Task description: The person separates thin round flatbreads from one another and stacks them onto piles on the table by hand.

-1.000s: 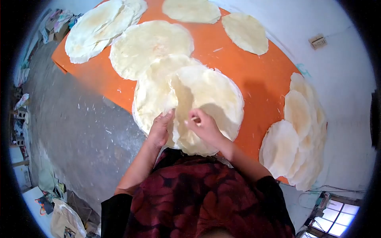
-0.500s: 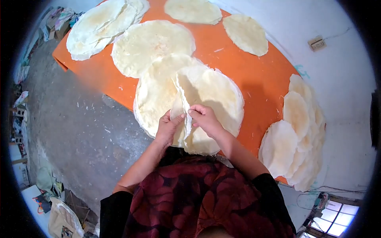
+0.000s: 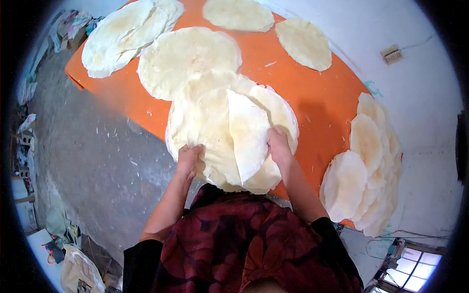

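Note:
Thin round flatbreads lie in a stack [image 3: 288, 110] at the table edge in front of me. A flatbread flap [image 3: 249, 136] stands out pale over the stack, with a straight crease or edge along its left side. My right hand [image 3: 278, 142] is closed on the flap's right edge, fingertips partly hidden. At the stack's left edge, my left hand [image 3: 189, 157] pinches the rim of a top flatbread sheet [image 3: 205, 127], thumb on top and the other fingers hidden below. Beyond, another flatbread [image 3: 188, 61] overlaps the stack's far side.
The orange table [image 3: 322, 122] carries more flatbreads: a pile [image 3: 117, 36] at far left, single flatbreads [image 3: 238, 13] at the back and an overlapping row [image 3: 366, 171] at right. A white wall [image 3: 420, 97] borders the table; grey concrete floor [image 3: 97, 141] lies left.
My hands have moved apart from the middle of the stack, left hand to the left rim, right hand to the right. The narrow upright fold now spreads as a wide flap.

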A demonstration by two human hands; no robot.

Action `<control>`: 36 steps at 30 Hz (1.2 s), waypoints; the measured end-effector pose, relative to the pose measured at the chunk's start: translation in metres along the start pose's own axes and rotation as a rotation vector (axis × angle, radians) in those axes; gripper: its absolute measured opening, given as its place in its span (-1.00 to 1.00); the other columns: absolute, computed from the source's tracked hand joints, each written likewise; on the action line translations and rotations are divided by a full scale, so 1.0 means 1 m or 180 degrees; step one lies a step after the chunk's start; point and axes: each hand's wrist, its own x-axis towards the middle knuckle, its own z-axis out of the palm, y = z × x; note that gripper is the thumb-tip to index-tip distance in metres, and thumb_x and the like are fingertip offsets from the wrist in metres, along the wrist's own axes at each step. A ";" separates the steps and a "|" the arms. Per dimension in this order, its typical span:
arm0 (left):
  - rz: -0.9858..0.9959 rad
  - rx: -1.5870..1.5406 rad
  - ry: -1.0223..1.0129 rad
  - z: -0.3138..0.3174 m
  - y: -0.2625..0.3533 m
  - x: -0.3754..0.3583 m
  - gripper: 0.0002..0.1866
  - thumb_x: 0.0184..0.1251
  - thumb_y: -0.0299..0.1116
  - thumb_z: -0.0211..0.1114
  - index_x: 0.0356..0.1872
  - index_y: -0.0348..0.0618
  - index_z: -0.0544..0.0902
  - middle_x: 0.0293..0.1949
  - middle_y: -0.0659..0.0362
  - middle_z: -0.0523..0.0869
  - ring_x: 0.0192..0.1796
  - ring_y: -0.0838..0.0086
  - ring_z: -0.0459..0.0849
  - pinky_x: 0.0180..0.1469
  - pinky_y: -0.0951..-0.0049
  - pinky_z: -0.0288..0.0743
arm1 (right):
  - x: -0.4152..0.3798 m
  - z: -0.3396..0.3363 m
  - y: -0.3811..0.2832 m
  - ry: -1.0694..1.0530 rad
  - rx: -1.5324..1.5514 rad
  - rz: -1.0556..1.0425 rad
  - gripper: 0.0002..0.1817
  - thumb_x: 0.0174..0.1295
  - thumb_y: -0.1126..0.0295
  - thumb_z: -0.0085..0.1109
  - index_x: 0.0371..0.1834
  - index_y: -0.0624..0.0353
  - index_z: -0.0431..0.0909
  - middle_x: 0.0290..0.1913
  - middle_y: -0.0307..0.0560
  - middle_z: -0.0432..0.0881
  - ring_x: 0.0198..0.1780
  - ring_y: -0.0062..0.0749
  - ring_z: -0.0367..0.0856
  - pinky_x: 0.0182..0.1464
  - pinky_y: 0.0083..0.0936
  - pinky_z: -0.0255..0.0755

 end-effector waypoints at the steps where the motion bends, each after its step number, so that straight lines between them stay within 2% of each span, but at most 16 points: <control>1: -0.0043 0.0024 -0.0099 0.003 0.005 -0.001 -0.77 0.10 -0.55 0.07 -0.21 -0.44 0.48 -0.27 0.02 0.60 -0.24 0.35 0.59 -0.21 0.40 0.50 | -0.005 0.000 0.000 -0.0032 -0.0295 0.0089 -0.79 0.09 0.42 -0.08 -0.21 0.24 0.42 -0.39 -0.11 0.50 -0.49 -0.47 0.46 -0.49 -0.55 0.40; 5: 0.0014 0.0180 -0.0274 0.016 0.009 -0.001 -0.79 0.13 -0.47 0.15 -0.24 -0.39 0.51 -0.31 0.08 0.60 -0.29 0.43 0.58 -0.25 0.46 0.48 | -0.027 0.036 -0.005 -0.0147 -0.0721 -0.0005 -0.81 0.06 0.41 -0.05 -0.27 0.24 0.40 -0.46 -0.13 0.49 -0.61 -0.55 0.41 -0.66 -0.61 0.27; 6: 0.0106 0.0240 -0.0266 0.022 0.009 -0.002 -0.78 0.14 -0.44 0.17 -0.24 -0.38 0.52 -0.32 0.09 0.60 -0.31 0.46 0.58 -0.27 0.48 0.48 | -0.032 0.046 -0.015 -0.0344 -0.0845 0.0021 -0.75 0.03 0.40 0.00 -0.23 0.26 0.36 -0.41 -0.08 0.50 -0.51 -0.49 0.47 -0.54 -0.54 0.36; 10: 0.0598 0.0687 -0.0766 0.060 0.022 -0.031 -0.83 0.18 -0.39 0.17 -0.34 -0.31 0.55 -0.43 0.23 0.58 -0.45 0.64 0.46 -0.41 0.63 0.36 | -0.021 0.069 0.003 -0.0301 -0.1231 -0.1372 -0.69 0.03 0.37 0.07 -0.19 0.32 0.35 -0.28 -0.07 0.53 -0.22 -0.39 0.52 -0.19 -0.53 0.39; 13: 0.0420 0.0883 -0.0615 0.058 0.043 -0.037 -0.83 0.18 -0.38 0.18 -0.37 -0.31 0.56 -0.45 0.25 0.57 -0.46 0.65 0.46 -0.41 0.63 0.35 | -0.022 0.056 -0.017 -0.0428 -0.0077 -0.0731 -0.67 0.09 0.36 0.07 -0.13 0.34 0.37 -0.23 -0.10 0.53 -0.22 -0.42 0.52 -0.20 -0.51 0.39; 14: 0.0436 0.0671 -0.0457 0.048 0.040 -0.023 -0.82 0.16 -0.36 0.20 -0.36 -0.31 0.55 -0.47 0.25 0.56 -0.47 0.63 0.45 -0.41 0.62 0.35 | -0.024 0.043 -0.033 -0.0441 0.0415 -0.0381 -0.67 0.12 0.38 0.07 -0.08 0.32 0.39 -0.22 -0.12 0.54 -0.23 -0.42 0.52 -0.19 -0.50 0.41; 16: 0.0188 0.0376 -0.0240 0.024 0.042 -0.002 -0.75 0.18 -0.35 0.15 -0.21 -0.34 0.51 -0.32 0.12 0.59 -0.35 0.46 0.55 -0.29 0.48 0.45 | -0.043 0.016 -0.073 -0.0687 0.1114 -0.0794 -0.70 0.13 0.37 0.01 -0.11 0.29 0.43 -0.24 -0.07 0.56 -0.27 -0.40 0.53 -0.17 -0.47 0.43; 18: 0.0024 0.0150 -0.0082 -0.001 0.029 0.025 -0.73 0.21 -0.38 0.11 -0.13 -0.36 0.46 -0.24 0.08 0.58 -0.26 0.39 0.56 -0.20 0.42 0.46 | -0.004 -0.065 -0.067 -0.0284 0.0334 -0.0348 -0.73 0.13 0.32 -0.02 -0.21 0.29 0.50 -0.30 -0.08 0.59 -0.30 -0.42 0.54 -0.21 -0.50 0.45; 20: -0.0008 0.0308 0.0088 -0.017 0.020 0.042 -0.70 0.23 -0.41 0.07 -0.07 -0.38 0.41 -0.17 0.06 0.56 -0.17 0.35 0.55 -0.11 0.38 0.46 | -0.014 -0.124 -0.091 0.0149 -0.0285 -0.0420 -0.68 0.07 0.32 0.07 -0.14 0.28 0.47 -0.27 -0.12 0.57 -0.35 -0.48 0.55 -0.28 -0.50 0.48; 21: -0.0042 0.0147 0.0021 -0.023 0.014 0.051 -0.70 0.23 -0.42 0.06 -0.05 -0.39 0.40 -0.15 0.05 0.56 -0.15 0.34 0.55 -0.07 0.37 0.44 | -0.047 -0.115 -0.111 0.0155 0.0456 -0.0645 -0.70 0.07 0.34 0.05 -0.16 0.27 0.48 -0.28 -0.13 0.57 -0.35 -0.47 0.55 -0.29 -0.49 0.48; 23: -0.0108 -0.0163 -0.0120 -0.033 0.006 0.065 -0.68 0.24 -0.42 0.04 -0.03 -0.39 0.37 -0.12 0.04 0.54 -0.12 0.31 0.54 0.00 0.35 0.41 | 0.003 -0.278 -0.074 0.1032 0.0387 -0.0353 -0.69 0.07 0.37 0.02 -0.16 0.35 0.46 -0.25 -0.08 0.57 -0.29 -0.37 0.57 -0.24 -0.44 0.50; 24: -0.0125 -0.0258 -0.0112 -0.037 0.005 0.070 -0.69 0.21 -0.45 0.08 -0.07 -0.43 0.38 -0.20 0.07 0.54 -0.21 0.36 0.54 -0.17 0.40 0.47 | -0.019 -0.304 -0.078 0.1444 0.0366 -0.0727 -0.70 0.06 0.41 0.00 -0.18 0.39 0.46 -0.25 -0.04 0.56 -0.26 -0.33 0.57 -0.22 -0.40 0.51; 25: -0.0156 -0.0280 -0.0115 -0.036 0.007 0.069 -0.69 0.21 -0.45 0.08 -0.06 -0.43 0.37 -0.19 0.06 0.54 -0.21 0.36 0.54 -0.17 0.40 0.47 | -0.037 -0.355 -0.072 0.1581 0.0281 -0.1042 -0.70 0.06 0.42 -0.01 -0.18 0.42 0.45 -0.24 0.01 0.56 -0.26 -0.28 0.57 -0.22 -0.37 0.51; 27: -0.0225 -0.0324 -0.0116 -0.030 0.016 0.060 -0.67 0.21 -0.45 0.08 -0.04 -0.43 0.36 -0.17 0.04 0.53 -0.22 0.37 0.54 -0.18 0.41 0.47 | -0.067 -0.426 -0.072 0.2423 0.0171 -0.0569 -0.66 0.11 0.37 -0.02 -0.11 0.41 0.40 -0.21 0.03 0.55 -0.21 -0.26 0.56 -0.21 -0.38 0.51; 32: 0.0139 0.0982 -0.0283 -0.014 0.038 0.026 -0.72 0.10 -0.39 0.23 -0.20 -0.36 0.54 -0.29 0.13 0.60 -0.26 0.47 0.55 -0.23 0.49 0.43 | -0.143 -0.387 -0.099 0.2655 0.0103 -0.1013 -0.61 0.17 0.32 -0.04 0.00 0.36 0.32 -0.09 0.03 0.50 -0.13 -0.25 0.53 -0.12 -0.38 0.48; 36: 0.0129 0.0600 -0.0842 0.042 0.073 0.017 -0.68 0.10 -0.41 0.23 -0.13 -0.34 0.50 -0.25 0.12 0.59 -0.23 0.44 0.56 -0.16 0.47 0.44 | -0.179 -0.414 -0.104 0.2498 0.1020 -0.1356 -0.60 0.18 0.30 -0.01 0.02 0.32 0.32 -0.04 0.02 0.48 -0.11 -0.25 0.52 -0.06 -0.35 0.45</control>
